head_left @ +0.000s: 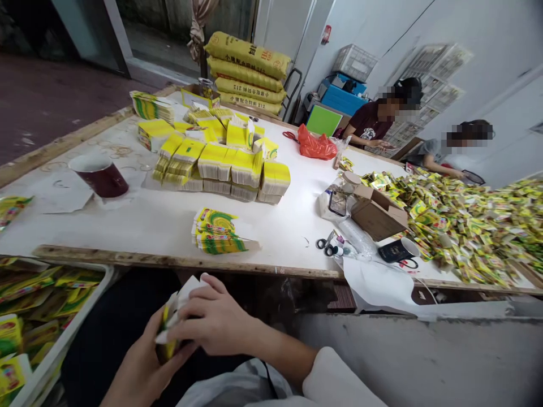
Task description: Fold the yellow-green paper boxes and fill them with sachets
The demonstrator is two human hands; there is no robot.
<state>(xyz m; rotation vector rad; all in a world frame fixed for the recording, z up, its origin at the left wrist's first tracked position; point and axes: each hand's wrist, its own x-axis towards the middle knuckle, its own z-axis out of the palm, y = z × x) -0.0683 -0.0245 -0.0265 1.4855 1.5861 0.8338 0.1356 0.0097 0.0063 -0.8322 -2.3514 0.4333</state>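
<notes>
White tabletop (pixel 275 237) spreads ahead of the hands, with rows of yellow cartons (pixel 244 164) between 12 and 1 o'clock from them and a maroon mug (pixel 104 180) at 11. Nearer, at 1 o'clock, lies a fanned stack (pixel 218 233); at 9, a white crate (pixel 73 328) holds more. Below the table edge, a yellow-and-white packet (pixel 183 301) sits between both hands. The left hand (pixel 142 364) curls around it, fingers at its 9 o'clock, thumb at 6. The right hand (pixel 216 319) lays slightly parted, bent fingers across its white side from 3 o'clock; whether they grip, I cannot tell.
</notes>
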